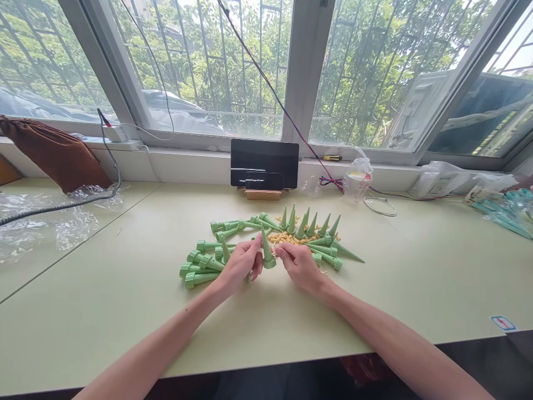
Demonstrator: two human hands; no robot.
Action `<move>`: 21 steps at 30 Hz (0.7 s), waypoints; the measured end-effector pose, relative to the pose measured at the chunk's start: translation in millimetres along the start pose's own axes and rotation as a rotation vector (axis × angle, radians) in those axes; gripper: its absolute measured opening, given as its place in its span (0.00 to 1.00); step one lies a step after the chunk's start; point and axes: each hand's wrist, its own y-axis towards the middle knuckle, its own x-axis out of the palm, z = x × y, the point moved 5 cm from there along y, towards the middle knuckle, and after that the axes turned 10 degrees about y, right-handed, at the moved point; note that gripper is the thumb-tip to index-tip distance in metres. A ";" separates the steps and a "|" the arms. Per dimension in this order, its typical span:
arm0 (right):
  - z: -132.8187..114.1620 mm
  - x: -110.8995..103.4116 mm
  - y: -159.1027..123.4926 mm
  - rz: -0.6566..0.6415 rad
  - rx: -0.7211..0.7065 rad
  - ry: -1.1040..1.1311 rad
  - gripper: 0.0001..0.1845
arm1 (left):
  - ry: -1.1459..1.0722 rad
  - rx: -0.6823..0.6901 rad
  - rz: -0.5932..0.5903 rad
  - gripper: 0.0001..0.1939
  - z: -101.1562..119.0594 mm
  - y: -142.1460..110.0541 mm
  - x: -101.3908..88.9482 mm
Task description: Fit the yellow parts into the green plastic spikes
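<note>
Green cone [268, 254], tip up, just nearside of the yellow pile [283, 238]; my left hand [245, 259] pinches it, forearm [179, 331] slanting inward. My right hand [302, 268], nearside right of the pile, fingers pressed together; contents too small to tell.

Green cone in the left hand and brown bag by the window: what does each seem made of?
Green cone: probably moulded plastic, satin finish; its surface looks smooth and evenly coloured. Brown bag: perhaps fabric or soft leather, dull; gathered folds show, weave unclear.
</note>
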 end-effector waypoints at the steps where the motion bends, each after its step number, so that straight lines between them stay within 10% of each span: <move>1: -0.5 -0.2 0.1 0.001 -0.002 -0.001 0.21 | 0.002 0.005 0.000 0.27 0.3 -0.1 -0.3; 21: 0.0 -1.5 0.0 -0.003 -0.019 -0.014 0.19 | 0.000 -0.021 -0.038 0.27 3.5 -0.8 -0.2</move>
